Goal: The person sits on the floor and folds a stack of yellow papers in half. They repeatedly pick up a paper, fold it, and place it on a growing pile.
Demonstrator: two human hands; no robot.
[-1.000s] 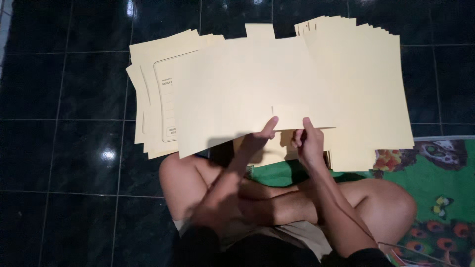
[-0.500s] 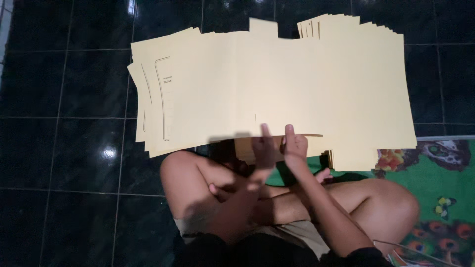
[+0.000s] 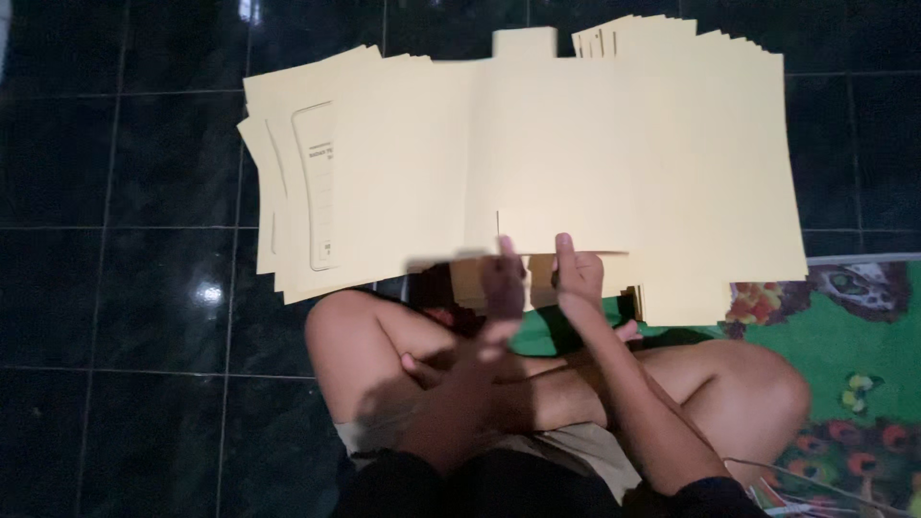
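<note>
A large cream paper folder (image 3: 537,153) lies opened flat on the dark tiled floor in front of my crossed legs. My left hand (image 3: 501,280) and my right hand (image 3: 576,273) sit side by side at its near edge, fingers pointing away, fingertips touching a small flap along that edge. Under the folder on the left is a fanned stack of the same cream folders (image 3: 288,192), one showing a printed panel. Another fanned stack (image 3: 729,144) lies on the right.
A green mat with colourful patterns (image 3: 844,336) covers the floor at the right, under my right knee. Glossy black floor tiles (image 3: 125,288) stretch to the left and beyond the folders. My bare knees fill the lower middle.
The opened folder has slid left and now lies flat. Both hands moved from pinching its near edge to resting together with fingers straight on the flap.
</note>
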